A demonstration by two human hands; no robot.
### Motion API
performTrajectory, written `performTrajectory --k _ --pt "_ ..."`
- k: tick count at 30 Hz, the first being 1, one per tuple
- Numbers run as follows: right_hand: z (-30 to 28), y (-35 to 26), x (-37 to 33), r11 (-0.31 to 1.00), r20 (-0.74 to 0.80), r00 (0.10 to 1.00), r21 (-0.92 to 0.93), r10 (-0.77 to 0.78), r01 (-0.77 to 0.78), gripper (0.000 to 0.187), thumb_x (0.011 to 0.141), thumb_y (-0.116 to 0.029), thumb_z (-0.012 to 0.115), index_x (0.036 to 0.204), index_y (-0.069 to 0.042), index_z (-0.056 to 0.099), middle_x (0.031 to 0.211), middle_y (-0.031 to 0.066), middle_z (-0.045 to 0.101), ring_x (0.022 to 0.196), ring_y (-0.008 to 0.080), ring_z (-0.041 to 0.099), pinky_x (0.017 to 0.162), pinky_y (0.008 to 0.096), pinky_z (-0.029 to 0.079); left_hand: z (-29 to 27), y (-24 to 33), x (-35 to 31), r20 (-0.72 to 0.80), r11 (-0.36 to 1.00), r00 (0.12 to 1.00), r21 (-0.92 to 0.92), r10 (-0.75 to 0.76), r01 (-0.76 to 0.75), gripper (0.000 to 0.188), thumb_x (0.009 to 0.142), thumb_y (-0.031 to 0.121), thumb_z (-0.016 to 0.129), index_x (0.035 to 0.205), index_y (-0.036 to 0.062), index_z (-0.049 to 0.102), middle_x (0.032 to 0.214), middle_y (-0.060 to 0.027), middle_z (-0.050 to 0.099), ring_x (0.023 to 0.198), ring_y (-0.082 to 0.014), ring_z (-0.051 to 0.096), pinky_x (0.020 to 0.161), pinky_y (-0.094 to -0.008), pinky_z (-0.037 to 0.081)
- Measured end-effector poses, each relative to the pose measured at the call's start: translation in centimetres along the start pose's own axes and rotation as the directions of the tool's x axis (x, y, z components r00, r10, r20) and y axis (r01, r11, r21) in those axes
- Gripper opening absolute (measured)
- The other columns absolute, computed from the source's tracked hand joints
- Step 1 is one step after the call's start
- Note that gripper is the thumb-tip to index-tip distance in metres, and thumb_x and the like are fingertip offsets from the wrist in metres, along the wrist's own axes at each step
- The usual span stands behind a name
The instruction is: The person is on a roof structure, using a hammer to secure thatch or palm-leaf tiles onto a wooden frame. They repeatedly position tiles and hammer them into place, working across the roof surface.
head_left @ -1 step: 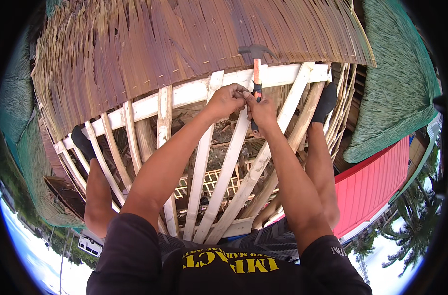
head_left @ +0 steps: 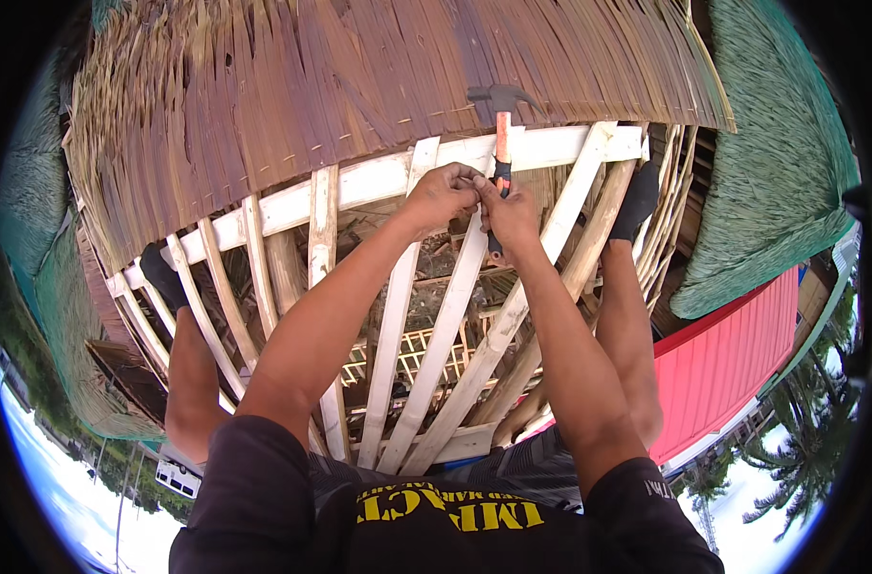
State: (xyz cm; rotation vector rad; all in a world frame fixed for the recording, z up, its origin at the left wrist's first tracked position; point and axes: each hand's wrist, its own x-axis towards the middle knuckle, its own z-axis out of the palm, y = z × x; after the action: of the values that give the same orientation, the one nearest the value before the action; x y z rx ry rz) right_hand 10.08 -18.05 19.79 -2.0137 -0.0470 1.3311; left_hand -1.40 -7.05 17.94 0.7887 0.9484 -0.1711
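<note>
The claw hammer with a dark metal head and an orange-and-black handle (head_left: 503, 139) is located at the right hand (head_left: 511, 215), its handle running near to far through the bent fingers. The orange shaft and the head project beyond the thumb on the far side; the black butt shows below the curled fingers on the near side. The right fingers are closed around the handle, while the thumb and forefinger reach left toward the other hand. The left hand (head_left: 443, 196) is just left of the handle, fingers bent, tips meeting those of the right hand; whether they are closed on a small item cannot be told. The hammer head appears over the near edge of the brown thatch panel of long dry leaves (head_left: 379, 67); contact cannot be determined. Both hands are above the near side of the pale, white-toned timber beam (head_left: 369, 180), which crosses left to right. Long, pale wooden rafters (head_left: 446, 325) extend from it toward the near side, with open gaps between them. A dark-socked left foot (head_left: 164, 275) and a dark-socked right foot (head_left: 635, 203) are at opposite ends of the beam. A red ribbed roof (head_left: 728, 349) lies to the right.
</note>
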Motion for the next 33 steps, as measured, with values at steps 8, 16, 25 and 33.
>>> performTrajectory --k 8,16,25,33 --pt "1.5 -0.6 1.1 0.829 -0.114 0.923 -0.489 -0.367 0.270 0.030 0.096 -0.025 0.069 0.091 0.002 0.058 0.069 0.0186 0.063 0.067 0.0362 0.063 0.061 0.0447 0.049 -4.9 0.1 3.4 -0.438 0.705 0.743 0.707 0.506 -0.063 0.026 0.087 0.018 0.067 0.110 0.0066 0.073 0.090 -0.0149 0.074 0.084 -0.0327 0.069 0.081 -0.0414 0.053" --pt "1.6 -4.4 -4.9 0.773 0.050 0.938 -0.552 -0.344 0.312 0.027 0.099 -0.023 0.061 0.102 0.002 0.052 0.069 0.0280 0.064 0.069 0.0491 0.066 0.062 0.0546 0.050 -5.6 -2.6 6.3 -0.355 0.501 0.641 0.864 0.680 -0.053 0.020 0.090 0.020 0.069 0.105 0.0087 0.072 0.114 -0.0138 0.059 0.109 -0.0359 0.054 0.092 -0.0512 0.041" --pt "0.8 -7.1 -7.1 0.668 0.133 0.923 -0.654 -0.362 0.356 0.027 0.102 -0.025 0.056 0.104 0.001 0.048 0.076 0.0281 0.066 0.072 0.0520 0.065 0.065 0.0597 0.051 -6.4 -2.4 5.2 -0.315 0.561 0.640 0.797 0.701 -0.223 0.029 0.091 0.014 0.065 0.119 0.0057 0.067 0.123 -0.0172 0.056 0.112 -0.0377 0.056 0.097 -0.0482 0.045" --pt "2.8 -4.0 -3.9 0.615 0.113 0.947 -0.735 -0.302 0.284 0.031 0.104 -0.029 0.054 0.105 0.001 0.046 0.080 0.0300 0.067 0.076 0.0529 0.066 0.067 0.0605 0.051 -8.6 -4.3 -4.4 -0.312 0.576 0.758 0.811 0.572 -0.101 0.032 0.091 0.010 0.062 0.122 0.0025 0.064 0.130 -0.0212 0.056 0.116 -0.0406 0.060 0.101 -0.0475 0.049"
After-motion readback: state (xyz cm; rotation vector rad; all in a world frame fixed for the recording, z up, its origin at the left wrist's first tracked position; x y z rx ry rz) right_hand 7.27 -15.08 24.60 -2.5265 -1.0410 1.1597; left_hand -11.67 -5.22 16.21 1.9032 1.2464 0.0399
